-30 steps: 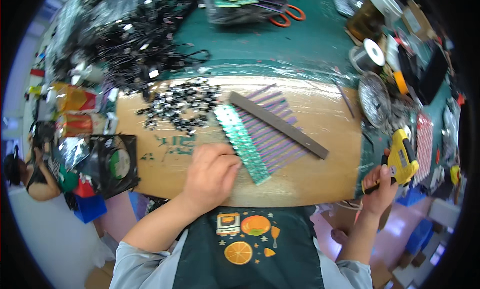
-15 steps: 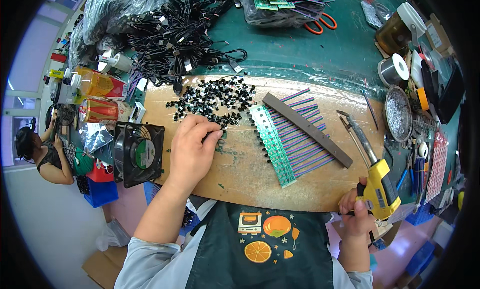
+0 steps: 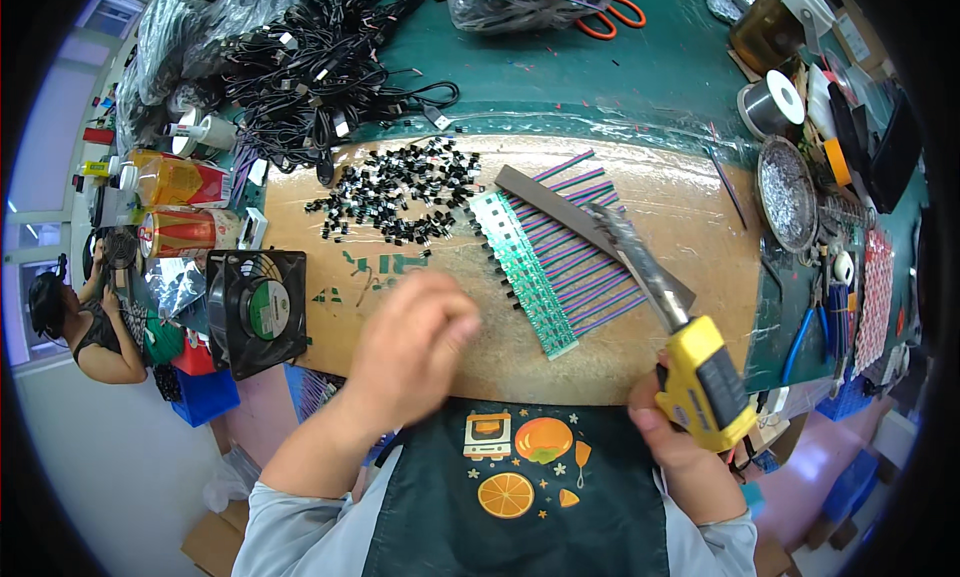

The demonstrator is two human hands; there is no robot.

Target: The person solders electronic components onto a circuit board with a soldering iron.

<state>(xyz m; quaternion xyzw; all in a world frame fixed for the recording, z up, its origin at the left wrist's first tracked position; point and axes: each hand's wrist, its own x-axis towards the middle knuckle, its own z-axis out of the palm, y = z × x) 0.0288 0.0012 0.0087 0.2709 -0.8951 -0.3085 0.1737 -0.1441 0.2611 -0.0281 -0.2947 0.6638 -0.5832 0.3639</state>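
My left hand, somewhat blurred, is above the near part of the brown work board. Its fingers are curled in against the thumb; whatever lies between them is hidden. My right hand grips a yellow-and-black soldering gun, its metal nose pointing up and left over the wires. Between the hands lies a slanted strip of green circuit boards, with small black parts along its left edge and purple and green wires to its right. A dark flat bar rests across them. Loose small black components form a heap farther off.
Black cables are piled at the far left, above a fan. A solder spool, a round metal dish and pliers lie right. Orange-handled scissors are at the back. Another person sits far left.
My left hand has come away from the component heap, toward me and slightly right. My right hand has moved the soldering gun left, its nose now over the bar and wires. The view has shifted.
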